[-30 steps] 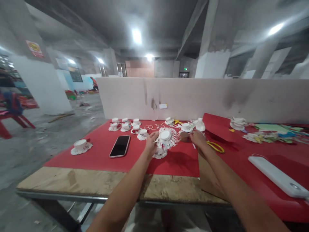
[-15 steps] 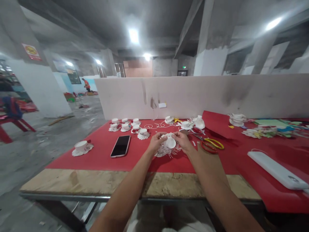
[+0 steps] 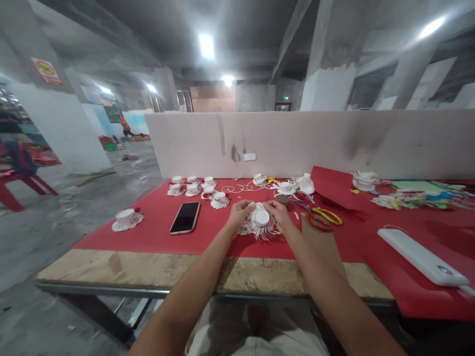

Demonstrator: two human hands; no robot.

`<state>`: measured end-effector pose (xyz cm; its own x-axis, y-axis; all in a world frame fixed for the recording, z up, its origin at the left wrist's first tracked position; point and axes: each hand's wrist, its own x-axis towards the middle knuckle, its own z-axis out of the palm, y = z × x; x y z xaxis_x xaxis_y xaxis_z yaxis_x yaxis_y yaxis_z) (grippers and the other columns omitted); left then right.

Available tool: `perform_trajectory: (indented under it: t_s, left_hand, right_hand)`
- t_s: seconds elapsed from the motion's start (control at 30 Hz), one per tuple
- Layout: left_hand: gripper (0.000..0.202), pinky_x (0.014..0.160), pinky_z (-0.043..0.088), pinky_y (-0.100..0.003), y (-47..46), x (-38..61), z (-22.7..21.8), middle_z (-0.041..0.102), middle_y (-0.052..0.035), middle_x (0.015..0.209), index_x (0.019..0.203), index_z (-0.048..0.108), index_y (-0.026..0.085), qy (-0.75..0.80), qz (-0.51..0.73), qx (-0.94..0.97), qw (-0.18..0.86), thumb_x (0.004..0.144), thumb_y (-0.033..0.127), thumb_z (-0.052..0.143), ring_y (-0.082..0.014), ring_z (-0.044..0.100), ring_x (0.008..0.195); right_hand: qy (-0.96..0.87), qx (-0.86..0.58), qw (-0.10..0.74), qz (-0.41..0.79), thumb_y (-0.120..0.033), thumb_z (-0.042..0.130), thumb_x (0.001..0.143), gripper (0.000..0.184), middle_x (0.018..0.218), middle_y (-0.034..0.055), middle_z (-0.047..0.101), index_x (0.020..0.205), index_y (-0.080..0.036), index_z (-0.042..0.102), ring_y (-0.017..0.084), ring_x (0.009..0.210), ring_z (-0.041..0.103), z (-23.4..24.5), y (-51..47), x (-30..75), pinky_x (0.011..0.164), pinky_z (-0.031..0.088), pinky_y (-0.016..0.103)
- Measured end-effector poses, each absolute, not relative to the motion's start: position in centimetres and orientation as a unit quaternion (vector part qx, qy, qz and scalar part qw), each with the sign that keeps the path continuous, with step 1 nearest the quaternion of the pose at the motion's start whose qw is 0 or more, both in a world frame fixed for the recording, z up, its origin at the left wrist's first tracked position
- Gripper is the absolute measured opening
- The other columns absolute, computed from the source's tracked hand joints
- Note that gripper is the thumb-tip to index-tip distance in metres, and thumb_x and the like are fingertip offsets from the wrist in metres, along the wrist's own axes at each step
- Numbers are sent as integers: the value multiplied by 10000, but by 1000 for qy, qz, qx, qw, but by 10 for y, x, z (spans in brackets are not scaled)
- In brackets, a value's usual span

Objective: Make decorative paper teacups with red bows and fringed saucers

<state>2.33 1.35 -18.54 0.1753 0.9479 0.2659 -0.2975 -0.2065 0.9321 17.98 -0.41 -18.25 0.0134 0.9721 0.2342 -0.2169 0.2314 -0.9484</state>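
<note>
Between my hands, just above the red table covering [image 3: 148,222], is a small white paper hat [image 3: 261,217] with a round crown and a fringed brim. My left hand [image 3: 240,214] pinches its far left edge. On the far right edge, the fingers of my right hand [image 3: 277,212] are closed in the same way. The fringe spreads toward me below the crown. Several similar white hats [image 3: 220,199] stand in a group to the left, and a single hat [image 3: 125,217] sits near the table's left side.
A phone [image 3: 184,217] lies left of my hands. Red-handled scissors [image 3: 318,221] and yellow-handled scissors [image 3: 330,216] lie to the right, by a brown strip [image 3: 322,247]. A white power bank-like device [image 3: 419,254] is farther right. A pale panel [image 3: 297,143] stands behind. One person [image 3: 126,126] is far off.
The hat's crown has tipped slightly and turned between my hands, its fringe now spreading more toward me. Both hands keep their hold. The view has shifted a little.
</note>
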Motion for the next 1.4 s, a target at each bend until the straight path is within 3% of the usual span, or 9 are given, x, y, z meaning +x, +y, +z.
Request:
perform_trajectory:
  t_s: [0.17,0.4,0.67,1.0,1.23,1.4]
  left_hand:
    - [335,488,388,-223,10,26,-185,642,-33,618,742,686,130,311,560,543,543,574,409,765,-106,515,504]
    - [343,484,351,-200,13,26,-189,591,4,587,775,675,109,333,563,567,500,651,428,700,-76,459,493]
    - [432,492,368,-199,14,26,-192,597,-3,604,929,655,99,339,549,607,464,646,420,712,-81,474,500]
    - [335,524,392,-208,17,27,-197,620,-16,659,854,666,105,342,536,640,431,715,409,637,-93,500,545]
    - [294,446,312,-198,17,26,-197,534,28,527,837,657,128,388,538,641,387,738,400,602,-85,430,458]
    - [262,459,323,-201,13,27,-193,536,29,531,830,653,139,400,532,649,369,752,379,585,-90,439,465]
  right_hand:
    - [-538,-367,573,498,-433,768,540,435,804,24,651,866,-180,629,153,676,576,-184,-7,184,644,453,284]
    - [-547,-405,594,428,-474,731,553,356,661,-2,615,698,-181,589,147,606,531,-192,3,181,599,414,279]
    - [-543,-425,607,396,-532,662,599,366,601,-8,575,695,-200,543,152,550,506,-195,6,177,531,388,278]
    - [-576,-403,554,446,-511,728,550,398,627,-5,599,706,-169,597,131,544,506,-191,-5,176,525,394,262]
    - [-538,-431,595,414,-594,681,568,436,565,-18,557,662,-194,535,134,526,476,-197,6,177,504,357,262]
    - [-556,-403,568,453,-517,722,566,412,695,4,628,778,-191,586,149,599,546,-193,-3,176,562,414,272]
